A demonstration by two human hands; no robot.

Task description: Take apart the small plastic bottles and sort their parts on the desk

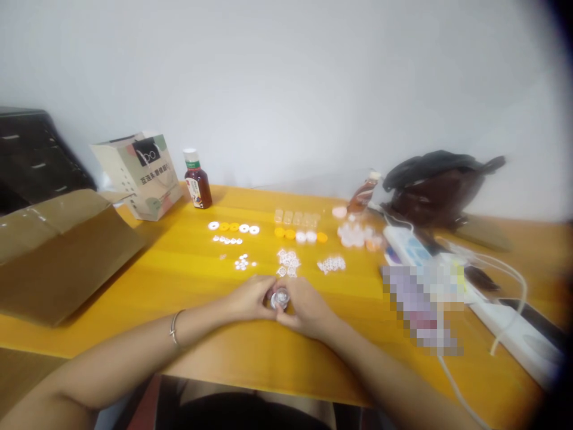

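In the middle near the table's front, my left hand [257,298] and my right hand [304,307] meet around a small clear round plastic piece [280,297]. The fingers of both hands are curled against it, and its inside is too blurred to make out. Just beyond my hands lie white wheel-shaped parts [289,261], small white discs [242,261] and a cluster of little white parts [332,264]. Farther back are a row of yellow and white rings [234,227], a row of yellow and white caps [301,235] and several clear cups [296,218].
On the left stand a cardboard box [67,251], a printed paper bag [156,173] and a dark red drink bottle [197,182]. At right lie a power strip [514,340] with white cables, a dark bag [439,185] and another bottle [363,194]. Pale round pieces [353,235] sit nearby.
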